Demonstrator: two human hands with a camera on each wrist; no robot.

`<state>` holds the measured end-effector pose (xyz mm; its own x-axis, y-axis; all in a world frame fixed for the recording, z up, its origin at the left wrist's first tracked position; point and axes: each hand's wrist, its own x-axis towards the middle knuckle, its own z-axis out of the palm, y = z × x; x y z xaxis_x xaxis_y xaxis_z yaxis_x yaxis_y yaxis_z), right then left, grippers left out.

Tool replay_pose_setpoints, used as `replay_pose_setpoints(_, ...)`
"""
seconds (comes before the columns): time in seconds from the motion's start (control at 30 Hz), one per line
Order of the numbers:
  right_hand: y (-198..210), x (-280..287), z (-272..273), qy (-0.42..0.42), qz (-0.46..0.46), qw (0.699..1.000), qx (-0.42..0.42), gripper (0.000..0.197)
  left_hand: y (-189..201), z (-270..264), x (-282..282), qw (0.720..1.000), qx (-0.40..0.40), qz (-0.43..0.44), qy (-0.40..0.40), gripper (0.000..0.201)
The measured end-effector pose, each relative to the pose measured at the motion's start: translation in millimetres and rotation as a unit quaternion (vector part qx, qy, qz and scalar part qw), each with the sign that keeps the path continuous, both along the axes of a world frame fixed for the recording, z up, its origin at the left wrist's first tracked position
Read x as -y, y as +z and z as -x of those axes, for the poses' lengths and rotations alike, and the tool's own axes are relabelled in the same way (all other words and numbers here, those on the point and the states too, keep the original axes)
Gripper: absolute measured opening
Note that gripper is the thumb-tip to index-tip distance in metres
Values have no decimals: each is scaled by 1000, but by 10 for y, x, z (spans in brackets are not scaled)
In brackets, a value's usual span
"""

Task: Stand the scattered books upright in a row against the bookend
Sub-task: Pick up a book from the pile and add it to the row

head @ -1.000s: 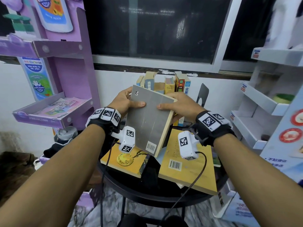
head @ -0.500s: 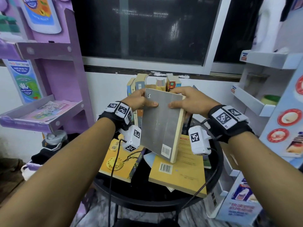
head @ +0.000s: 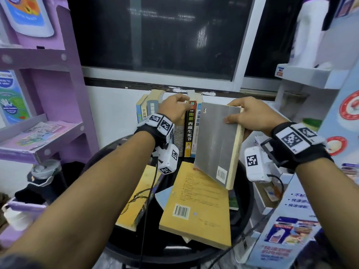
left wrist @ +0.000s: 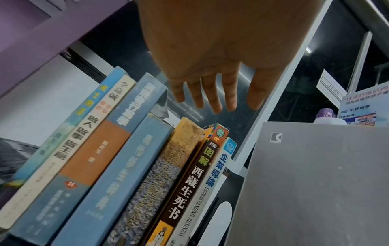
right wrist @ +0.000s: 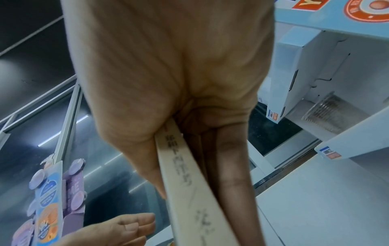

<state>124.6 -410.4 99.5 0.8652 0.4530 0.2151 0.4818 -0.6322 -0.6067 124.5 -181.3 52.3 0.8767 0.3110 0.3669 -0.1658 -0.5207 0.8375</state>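
The grey book [head: 217,144] is a paperback with a plain grey cover, a small white logo at its top corner, a barcode at the bottom and yellowed page edges. It hangs tilted in the air above the far right part of the round black table [head: 245,199], just beside the row of upright books [head: 189,131] at the table's far edge. Two yellow books [head: 198,206] lie flat on the near half of the table. Behind is a white wall under a dark window [head: 155,35], with a purple shelf [head: 44,133] to the left and white shelves [head: 310,78] to the right.

The right hand [head: 250,117] pinches the grey book's top right corner, thumb on the cover, fingers [right wrist: 231,166] behind it. The left hand [head: 174,107] hovers over the tops of the upright books, its fingers [left wrist: 214,98] straight and slightly spread, holding nothing.
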Motion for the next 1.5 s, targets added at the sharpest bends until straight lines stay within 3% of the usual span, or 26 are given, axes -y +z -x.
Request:
replay_pose_setpoints(0.13, -29, 11, -205, -37, 22, 998, 45, 17, 17, -180, 61, 999, -6, -39, 13, 37)
replay_pose_setpoints(0.47, -118, -134, -606, -92, 16, 994, 52, 17, 9, -579, 68, 992, -27, -119, 14, 43)
replay_pose_setpoints(0.8, -446, -375, -936, -108, -21, 992, 67, 13, -191, -828, -64, 960, 8, -279, 27, 56)
replay_pose_setpoints(1.07, -723, -619, -1142, -113, -38, 989, 84, 23, -363, -909, -158, 950, 75, -299, 41, 53)
replay_pose_setpoints(1.5, -796, -876, -1309, -92, -39, 993, 65, 32, -438, -925, -191, 947, 88, -305, 47, 54)
